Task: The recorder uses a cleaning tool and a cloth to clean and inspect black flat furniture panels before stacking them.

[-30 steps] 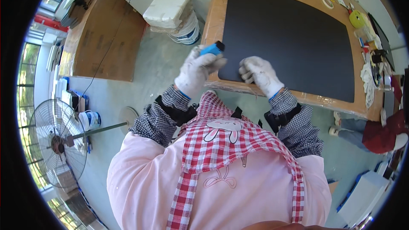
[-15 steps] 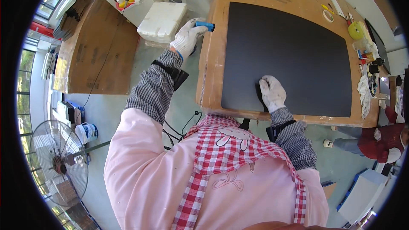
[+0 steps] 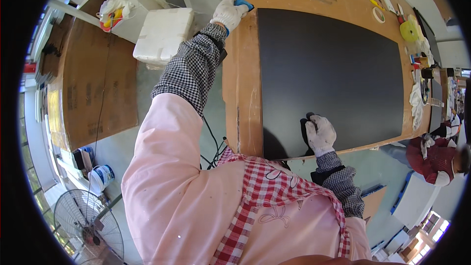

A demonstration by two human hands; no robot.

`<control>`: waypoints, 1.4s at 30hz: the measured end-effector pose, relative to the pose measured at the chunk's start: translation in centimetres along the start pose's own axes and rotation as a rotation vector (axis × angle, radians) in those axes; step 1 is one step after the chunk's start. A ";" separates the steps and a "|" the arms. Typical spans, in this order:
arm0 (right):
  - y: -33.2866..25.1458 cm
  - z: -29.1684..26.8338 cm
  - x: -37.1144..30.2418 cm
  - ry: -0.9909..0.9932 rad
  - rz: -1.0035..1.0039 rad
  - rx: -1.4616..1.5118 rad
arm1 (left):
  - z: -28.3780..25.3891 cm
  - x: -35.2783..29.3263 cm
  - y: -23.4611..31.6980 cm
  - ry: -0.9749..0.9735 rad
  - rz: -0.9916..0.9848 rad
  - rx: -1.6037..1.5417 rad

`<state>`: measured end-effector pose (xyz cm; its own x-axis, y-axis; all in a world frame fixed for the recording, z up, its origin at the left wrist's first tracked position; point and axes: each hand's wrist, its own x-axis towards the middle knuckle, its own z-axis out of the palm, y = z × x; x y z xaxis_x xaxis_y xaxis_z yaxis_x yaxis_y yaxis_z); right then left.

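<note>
On your left you have a wire-caged fan (image 3: 91, 236), a white-and-blue bucket (image 3: 102, 177) near it, a big brown cardboard-covered block (image 3: 98, 81) and a white box (image 3: 163, 34); off to your right is a co-worker (image 3: 435, 156) in dark red.

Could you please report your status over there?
Left hand holds blue tool beside black panel's far-left corner. Right hand over panel, contact unclear. Panel flat on brown table; tape roll off it.
</note>
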<state>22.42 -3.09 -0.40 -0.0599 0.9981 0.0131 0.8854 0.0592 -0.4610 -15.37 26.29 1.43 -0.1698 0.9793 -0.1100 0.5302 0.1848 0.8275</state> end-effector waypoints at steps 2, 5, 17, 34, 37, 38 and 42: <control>-0.5 0.6 0.2 0.008 -0.022 -0.008 | 0.2 1.3 -0.4 -0.036 0.009 -0.047; -0.1 0.8 0.1 0.052 -0.067 0.010 | 1.1 1.6 0.0 -0.065 0.012 -0.096; -0.6 1.7 -0.4 0.057 -0.064 -0.005 | 0.9 1.8 0.1 -0.081 0.026 -0.054; -1.2 1.7 -0.5 0.071 -0.064 -0.009 | 0.3 0.3 0.6 -0.114 -0.015 -0.084; -1.2 1.8 -0.6 0.072 -0.061 0.001 | -0.3 -0.1 0.5 -0.135 -0.018 -0.020; -1.2 1.9 -0.6 0.079 -0.066 0.006 | -0.4 -0.1 0.7 -0.121 -0.036 -0.080; -1.2 1.9 -0.7 0.066 -0.053 -0.012 | 0.1 1.2 -0.3 -0.021 0.016 -0.052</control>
<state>20.52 -3.85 -1.52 -0.0770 0.9924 0.0956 0.8873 0.1119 -0.4473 -15.65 27.46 0.98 -0.1442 0.9837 -0.1073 0.4890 0.1651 0.8565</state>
